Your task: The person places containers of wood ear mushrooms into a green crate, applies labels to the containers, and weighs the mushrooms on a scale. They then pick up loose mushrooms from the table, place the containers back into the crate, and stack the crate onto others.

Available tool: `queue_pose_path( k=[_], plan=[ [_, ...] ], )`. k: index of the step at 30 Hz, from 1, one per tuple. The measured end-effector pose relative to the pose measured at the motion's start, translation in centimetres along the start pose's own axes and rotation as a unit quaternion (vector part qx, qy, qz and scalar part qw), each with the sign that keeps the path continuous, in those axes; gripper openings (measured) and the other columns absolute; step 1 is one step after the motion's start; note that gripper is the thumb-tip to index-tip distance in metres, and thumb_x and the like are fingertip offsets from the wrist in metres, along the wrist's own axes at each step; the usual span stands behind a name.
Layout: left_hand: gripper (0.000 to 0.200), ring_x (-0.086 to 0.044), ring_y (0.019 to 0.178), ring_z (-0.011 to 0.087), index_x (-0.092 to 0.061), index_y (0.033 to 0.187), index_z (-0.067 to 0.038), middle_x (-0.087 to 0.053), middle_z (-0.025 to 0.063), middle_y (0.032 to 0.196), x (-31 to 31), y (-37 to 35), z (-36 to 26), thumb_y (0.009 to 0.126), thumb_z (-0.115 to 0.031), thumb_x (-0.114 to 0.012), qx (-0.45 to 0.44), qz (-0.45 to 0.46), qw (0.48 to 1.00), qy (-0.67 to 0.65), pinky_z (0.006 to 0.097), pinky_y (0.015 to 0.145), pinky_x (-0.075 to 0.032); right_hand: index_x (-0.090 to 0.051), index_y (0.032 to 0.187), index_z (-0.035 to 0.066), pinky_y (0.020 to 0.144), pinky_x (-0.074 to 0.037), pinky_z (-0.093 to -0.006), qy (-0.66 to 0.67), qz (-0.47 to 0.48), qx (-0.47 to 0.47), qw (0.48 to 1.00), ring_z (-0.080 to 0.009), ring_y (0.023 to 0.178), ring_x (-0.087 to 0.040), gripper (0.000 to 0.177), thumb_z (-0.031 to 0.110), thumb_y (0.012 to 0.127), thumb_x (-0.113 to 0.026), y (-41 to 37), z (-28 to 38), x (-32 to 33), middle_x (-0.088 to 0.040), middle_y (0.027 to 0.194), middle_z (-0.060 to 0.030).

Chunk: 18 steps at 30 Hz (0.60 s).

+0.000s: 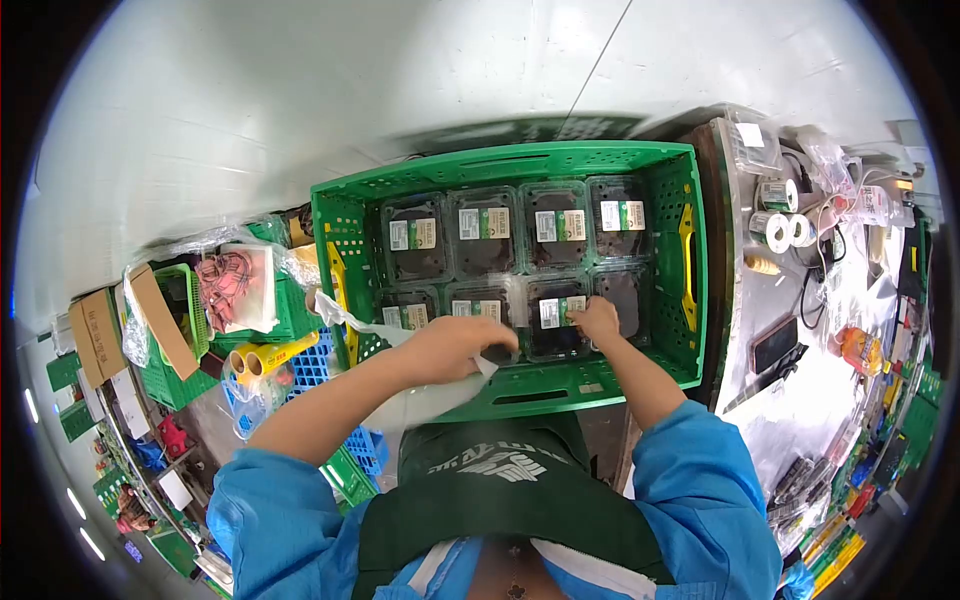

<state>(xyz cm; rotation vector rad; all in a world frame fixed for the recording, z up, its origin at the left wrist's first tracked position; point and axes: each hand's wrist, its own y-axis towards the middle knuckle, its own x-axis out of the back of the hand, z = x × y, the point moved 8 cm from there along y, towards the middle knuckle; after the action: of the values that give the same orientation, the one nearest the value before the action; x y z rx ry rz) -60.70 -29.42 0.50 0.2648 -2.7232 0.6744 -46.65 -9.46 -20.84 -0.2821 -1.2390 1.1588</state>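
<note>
A green crate (510,158) holds several clear plastic boxes with dark contents in two rows, most with a white and green label. My left hand (462,348) is over the front row, fingers curled, with a strip of white label backing (395,332) held in it that trails to the left. My right hand (597,320) touches the label (562,311) on a front-row box, its fingertips at the label's right edge. The box (622,296) at the front right shows no label. Part of another front box (476,303) lies hidden behind my left hand.
On the right, a table (745,330) bears label rolls (770,230), a phone (775,345), cables and plastic bags. To the left are a green basket (183,300), cardboard (96,335), yellow rolls (275,355) and a blue crate (312,365). A white wall stands behind the crate.
</note>
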Motion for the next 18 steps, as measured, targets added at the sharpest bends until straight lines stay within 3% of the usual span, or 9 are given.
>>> queue_pose_path(
  k=[1,4,5,6,8,10,13,14,18],
  plan=[
    [0.013,-0.057,0.074,0.0256,-0.059,0.080,-0.009,-0.055,0.0076,0.080,-0.3,0.0,-0.8,0.068,-0.004,-0.059,-0.051,0.025,0.993,0.100,0.0330,0.063,-0.046,-0.057,0.082,-0.001,0.057,-0.049,-0.0279,-0.193,-0.061,0.037,0.979,-0.0181,0.069,-0.063,0.025,0.020,0.073,-0.069,0.0,1.2,0.9,-0.064,0.075,-0.0098],
    [0.015,-0.058,0.071,0.0249,-0.059,0.082,-0.009,-0.056,0.0054,0.079,-0.3,0.0,-2.0,0.070,0.000,-0.055,-0.077,0.060,0.981,0.168,0.0330,0.062,-0.045,-0.057,0.098,0.001,0.063,-0.050,-0.0294,-0.106,-0.069,0.030,0.992,-0.0182,0.080,-0.062,0.037,0.025,0.073,-0.069,-2.6,3.5,4.0,-0.064,0.083,-0.0114],
    [0.013,-0.058,0.070,0.0244,-0.059,0.081,-0.008,-0.058,0.0047,0.079,0.1,0.3,-3.0,0.071,0.000,-0.055,-0.102,0.022,0.993,0.054,0.0324,0.061,-0.045,-0.057,0.100,0.000,0.062,-0.049,-0.0288,0.157,0.037,0.081,0.984,-0.0172,0.078,-0.062,0.034,0.022,0.076,-0.066,-4.8,6.4,3.1,-0.063,0.081,-0.0118],
    [0.012,-0.058,0.070,0.0240,-0.059,0.081,-0.007,-0.060,0.0041,0.079,0.4,0.5,-4.0,0.072,-0.001,-0.056,-0.125,-0.010,0.990,-0.066,0.0319,0.059,-0.045,-0.057,0.101,0.000,0.061,-0.049,-0.0283,0.408,0.139,0.120,0.894,-0.0162,0.075,-0.061,0.031,0.019,0.079,-0.063,-9.0,9.9,2.3,-0.063,0.079,-0.0122],
    [0.004,-0.058,0.067,0.0247,-0.055,0.073,-0.004,-0.061,0.0067,0.074,0.5,1.3,-5.6,0.072,-0.004,-0.059,-0.124,-0.022,0.990,-0.062,0.0307,0.059,-0.044,-0.057,0.102,0.000,0.059,-0.047,-0.0256,0.392,0.240,0.172,0.871,-0.0128,0.069,-0.059,0.026,0.014,0.080,-0.061,-17.7,15.0,4.2,-0.062,0.074,-0.0108],
    [0.011,-0.056,0.060,0.0265,-0.054,0.068,-0.003,-0.056,0.0095,0.064,0.5,1.8,-5.1,0.070,-0.010,-0.063,-0.034,-0.043,0.998,0.014,0.0322,0.056,-0.043,-0.059,0.095,-0.001,0.056,-0.044,-0.0230,0.308,0.086,0.254,0.913,-0.0105,0.062,-0.056,0.021,0.011,0.079,-0.063,-20.3,15.3,6.8,-0.061,0.069,-0.0085],
    [0.020,-0.050,0.054,0.0285,-0.053,0.065,-0.003,-0.051,0.0107,0.058,-0.8,2.7,-4.3,0.068,-0.017,-0.067,-0.136,-0.073,0.980,0.128,0.0337,0.052,-0.041,-0.059,0.080,-0.002,0.052,-0.043,-0.0232,0.239,-0.017,0.246,0.939,-0.0082,0.058,-0.054,0.012,0.008,0.077,-0.064,-18.8,11.8,9.4,-0.060,0.065,-0.0083],
    [0.022,-0.049,0.053,0.0290,-0.052,0.064,-0.003,-0.050,0.0107,0.057,-0.9,2.6,-3.9,0.067,-0.019,-0.067,-0.195,-0.089,0.960,0.182,0.0341,0.051,-0.041,-0.059,0.076,-0.002,0.050,-0.043,-0.0243,0.340,-0.005,0.143,0.929,-0.0081,0.056,-0.054,0.010,0.007,0.076,-0.064,-15.8,7.7,8.8,-0.060,0.065,-0.0077],
    [0.003,-0.058,0.071,0.0204,-0.053,0.068,-0.004,-0.058,0.0079,0.075,2.0,0.7,-0.5,0.065,-0.003,-0.053,0.024,-0.071,0.995,-0.058,0.0304,0.066,-0.046,-0.058,0.072,-0.003,0.050,-0.047,-0.0275,0.174,-0.110,0.029,0.978,-0.0147,0.052,-0.060,0.019,0.013,0.069,-0.069,-3.0,-5.7,9.9,-0.062,0.061,-0.0093]
  ],
)
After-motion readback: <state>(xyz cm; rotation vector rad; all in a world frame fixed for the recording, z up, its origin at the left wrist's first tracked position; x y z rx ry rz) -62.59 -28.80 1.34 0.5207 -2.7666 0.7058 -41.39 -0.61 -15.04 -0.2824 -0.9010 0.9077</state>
